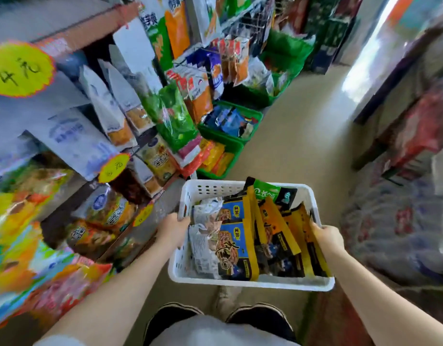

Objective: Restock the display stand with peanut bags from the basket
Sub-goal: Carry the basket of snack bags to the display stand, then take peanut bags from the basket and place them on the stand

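Carrying step: your left hand (pixel 172 227) and right hand (pixel 326 236) grip the white perforated plastic basket (pixel 240 280) of blue-and-yellow peanut bags (pixel 236 245), fingers curled over the rims; next, likely set it down by the crowded display stand (pixel 130 156)

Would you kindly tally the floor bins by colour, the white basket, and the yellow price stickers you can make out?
Green bins on the floor: 3
White basket, gripped by the left hand and the right hand: 1
Yellow price stickers on the display stand: 3
Total: 7
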`<state>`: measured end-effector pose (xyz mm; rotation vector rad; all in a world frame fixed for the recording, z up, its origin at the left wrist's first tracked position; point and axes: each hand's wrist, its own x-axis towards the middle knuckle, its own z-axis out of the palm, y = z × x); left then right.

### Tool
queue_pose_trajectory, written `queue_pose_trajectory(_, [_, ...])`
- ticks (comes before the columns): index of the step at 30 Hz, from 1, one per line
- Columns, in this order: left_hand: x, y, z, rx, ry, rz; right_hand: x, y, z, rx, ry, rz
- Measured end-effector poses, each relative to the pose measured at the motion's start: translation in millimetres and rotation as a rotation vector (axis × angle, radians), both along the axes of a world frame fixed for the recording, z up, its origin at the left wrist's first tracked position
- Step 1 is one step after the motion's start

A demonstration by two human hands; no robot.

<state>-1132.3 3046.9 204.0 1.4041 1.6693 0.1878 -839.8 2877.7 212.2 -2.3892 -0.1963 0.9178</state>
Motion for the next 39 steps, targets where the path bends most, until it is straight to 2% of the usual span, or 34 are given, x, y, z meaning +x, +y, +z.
queue_pose_trajectory(6, [123, 106, -21, -0.037, -0.008, -0.131, 96, 66, -20, -0.054, -0.037, -0.112])
queue_pose_trajectory(12, [244, 201, -127, -0.111, 0.001, -0.216, 189, 130, -118, -0.072, 0.068, -0.193])
queue_pose_trajectory(16, [316, 245, -230, -0.133, 0.049, -0.224, 244, 170, -226, -0.014, 0.194, -0.341])
queue_pose_trajectory(20, [381, 277, -362, -0.146, 0.049, -0.215, 296, 197, -367, 0.034, 0.308, -0.393])
queue_pose_trajectory(25, [433, 304, -523, -0.144, 0.034, -0.26, 355, 234, -520, 0.04, 0.189, -0.422])
queue_pose_trajectory(29, [458, 316, -596, -0.092, 0.101, -0.403, 388, 257, -600, 0.018, 0.086, -0.451])
queue_pose_trajectory(32, [473, 321, -612, 0.041, 0.109, -0.497, 402, 269, -619, -0.04, -0.025, -0.435])
queue_pose_trajectory(35, [472, 326, -611, 0.009, 0.103, -0.522, 407, 270, -610, -0.03, -0.032, -0.369])
queue_pose_trajectory(37, [469, 326, -603, 0.01, 0.206, -0.58, 404, 268, -595, -0.019, 0.003, -0.323])
queue_pose_trajectory(38, [468, 325, -598, 0.106, 0.278, -0.641, 404, 265, -591, -0.017, -0.094, -0.253])
queue_pose_trajectory(39, [469, 322, -592, 0.27, 0.316, -0.712, 401, 263, -584, -0.029, -0.283, -0.178])
